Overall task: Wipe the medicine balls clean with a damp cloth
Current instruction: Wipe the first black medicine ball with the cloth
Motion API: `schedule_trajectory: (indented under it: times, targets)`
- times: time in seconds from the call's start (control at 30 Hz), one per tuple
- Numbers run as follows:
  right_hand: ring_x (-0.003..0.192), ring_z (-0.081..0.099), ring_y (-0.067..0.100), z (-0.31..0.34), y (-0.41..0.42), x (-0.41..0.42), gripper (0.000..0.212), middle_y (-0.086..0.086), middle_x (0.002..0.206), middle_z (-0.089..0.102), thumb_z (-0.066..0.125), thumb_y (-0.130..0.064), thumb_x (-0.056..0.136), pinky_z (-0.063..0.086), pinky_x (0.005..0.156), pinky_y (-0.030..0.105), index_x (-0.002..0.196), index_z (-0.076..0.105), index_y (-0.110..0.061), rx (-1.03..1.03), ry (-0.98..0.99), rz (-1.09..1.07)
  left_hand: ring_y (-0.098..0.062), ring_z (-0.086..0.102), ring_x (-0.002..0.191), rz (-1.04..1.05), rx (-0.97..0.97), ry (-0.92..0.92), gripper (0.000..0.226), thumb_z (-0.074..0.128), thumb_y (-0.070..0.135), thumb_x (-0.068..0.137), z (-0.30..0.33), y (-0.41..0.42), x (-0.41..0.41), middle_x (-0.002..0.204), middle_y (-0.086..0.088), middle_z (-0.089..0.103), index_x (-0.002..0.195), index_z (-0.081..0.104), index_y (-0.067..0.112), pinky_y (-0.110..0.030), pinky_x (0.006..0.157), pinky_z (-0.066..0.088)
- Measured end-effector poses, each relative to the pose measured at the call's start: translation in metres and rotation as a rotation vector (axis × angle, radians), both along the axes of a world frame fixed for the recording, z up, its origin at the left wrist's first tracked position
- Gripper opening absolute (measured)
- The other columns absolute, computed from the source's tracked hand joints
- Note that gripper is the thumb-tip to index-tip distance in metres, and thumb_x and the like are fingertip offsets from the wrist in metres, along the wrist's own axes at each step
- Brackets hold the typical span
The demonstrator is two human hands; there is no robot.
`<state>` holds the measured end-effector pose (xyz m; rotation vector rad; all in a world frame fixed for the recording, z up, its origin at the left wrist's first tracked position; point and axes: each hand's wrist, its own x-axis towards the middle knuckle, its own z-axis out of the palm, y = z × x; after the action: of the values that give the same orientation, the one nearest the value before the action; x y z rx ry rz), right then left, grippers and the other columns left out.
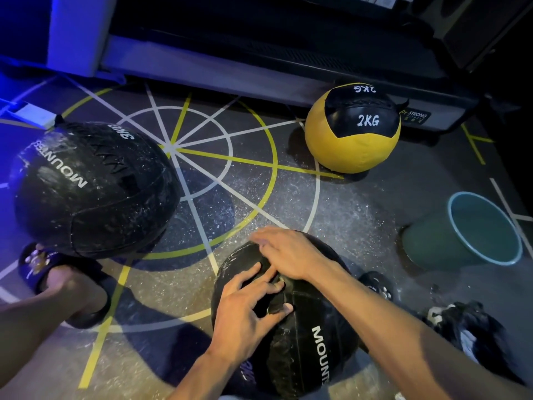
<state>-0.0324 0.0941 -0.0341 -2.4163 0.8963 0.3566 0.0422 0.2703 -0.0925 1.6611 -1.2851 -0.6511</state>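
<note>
We rest both hands on the near black medicine ball [300, 336] on the floor [346, 215]: left hand [248, 310] spread with fingers loosely bent, right hand [288, 252] flat, gripping nothing. A crumpled cloth [467, 327] lies right; a second black ball [92, 189] and a yellow ball [352, 134] sit beyond.

Setting: a gym, dimly lit with blue light at the far left. Evidence: rubber floor [346, 215] speckled white, marked with white and yellow agility lines radiating from a hub beyond the hands. Three medicine balls on it: one black ball [291, 342] under the hands, a second black ball [92, 189] marked 3KG to the left of them, a yellow ball [353, 131] marked 2KG beyond them. Treadmill [259, 53] base along the far edge, past the balls.
</note>
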Motion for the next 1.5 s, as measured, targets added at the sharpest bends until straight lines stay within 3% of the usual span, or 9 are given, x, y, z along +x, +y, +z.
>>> schedule_trajectory:
  times: [0.27,0.47,0.63,0.83,1.07,1.17,1.33,1.43,1.5]
  targets:
    - [0.137,0.052,0.023,0.001,-0.046,-0.058,0.040,0.001,0.145,0.059,0.034,-0.040,0.111,0.035,0.117,0.043,0.135,0.064,-0.029,0.051,0.077,-0.374,0.004,0.037,0.145,-0.006,-0.020,0.003,0.047,0.068,0.073,0.079,0.000,-0.004,-0.010,0.143,0.039,0.050,0.115,0.073,0.043,-0.032,0.114,0.033]
    - [0.151,0.025,0.005,0.020,0.003,-0.015,0.045,-0.014,0.162,0.033,0.034,-0.028,0.109,0.018,0.126,0.038,0.153,0.042,-0.033,0.079,-0.014,0.149,0.004,0.034,0.146,-0.025,0.010,-0.056,0.046,0.067,0.074,0.080,-0.003,-0.003,-0.010,0.139,0.039,0.052,0.113,0.073,0.043,-0.021,0.118,0.024]
    - [0.124,0.062,0.021,0.018,-0.042,-0.088,0.036,0.005,0.136,0.066,0.035,-0.032,0.111,0.044,0.110,0.039,0.132,0.065,-0.029,-0.004,0.134,-0.302,0.004,0.032,0.148,-0.023,-0.018,-0.016,0.049,0.064,0.072,0.084,-0.002,-0.007,-0.007,0.146,0.036,0.049,0.121,0.072,0.041,-0.026,0.121,0.024]
    - [0.147,0.026,-0.005,0.006,0.002,-0.080,0.048,-0.022,0.157,0.036,0.040,-0.019,0.109,0.020,0.124,0.027,0.154,0.041,-0.036,0.058,-0.202,-0.327,0.004,0.028,0.150,-0.057,-0.003,-0.066,0.049,0.061,0.071,0.088,-0.002,-0.015,0.001,0.148,0.032,0.048,0.124,0.070,0.040,-0.022,0.123,0.021]
    - [0.134,0.055,0.015,0.011,0.007,-0.103,0.046,-0.018,0.125,0.062,0.036,-0.023,0.109,0.039,0.106,0.024,0.153,0.044,-0.033,-0.042,-0.116,-0.474,-0.006,0.052,0.134,0.019,-0.043,-0.285,0.043,0.057,0.066,0.091,0.008,-0.010,0.006,0.142,0.022,0.059,0.116,0.076,0.038,-0.028,0.112,0.042]
    - [0.135,0.056,0.020,0.006,0.013,-0.123,0.048,-0.015,0.145,0.056,0.031,-0.031,0.108,0.041,0.115,0.039,0.154,0.035,-0.046,-0.064,-0.036,-0.502,-0.007,0.059,0.124,0.015,-0.080,-0.246,0.034,0.062,0.053,0.094,0.005,0.001,0.007,0.128,0.015,0.069,0.104,0.081,0.026,-0.035,0.105,0.051]
    - [0.140,0.039,0.002,0.017,0.027,-0.130,0.048,-0.025,0.152,0.039,0.036,-0.028,0.110,0.029,0.119,0.031,0.155,0.035,-0.042,-0.012,-0.088,-0.597,-0.001,0.069,0.103,0.180,-0.022,0.107,0.025,0.087,0.023,0.080,0.018,-0.013,0.010,0.103,0.003,0.076,0.098,0.080,0.006,-0.043,0.100,0.054]
    - [0.117,0.052,-0.005,0.008,0.028,-0.128,0.047,-0.025,0.127,0.060,0.041,-0.021,0.109,0.042,0.100,0.020,0.154,0.041,-0.034,0.096,-0.205,-0.722,0.007,0.059,0.113,0.061,-0.059,-0.165,0.018,0.078,0.037,0.086,0.030,-0.025,0.014,0.105,0.011,0.078,0.091,0.083,0.020,-0.018,0.098,0.048]
    - [0.074,0.050,-0.008,-0.005,0.025,-0.126,0.043,-0.026,0.083,0.051,0.044,-0.018,0.109,0.042,0.069,0.011,0.151,0.049,-0.027,0.214,-0.270,-0.842,-0.003,0.067,0.101,0.012,-0.080,-0.311,0.030,0.062,0.045,0.091,0.040,-0.027,0.014,0.103,0.009,0.078,0.090,0.083,0.023,-0.025,0.094,0.053]
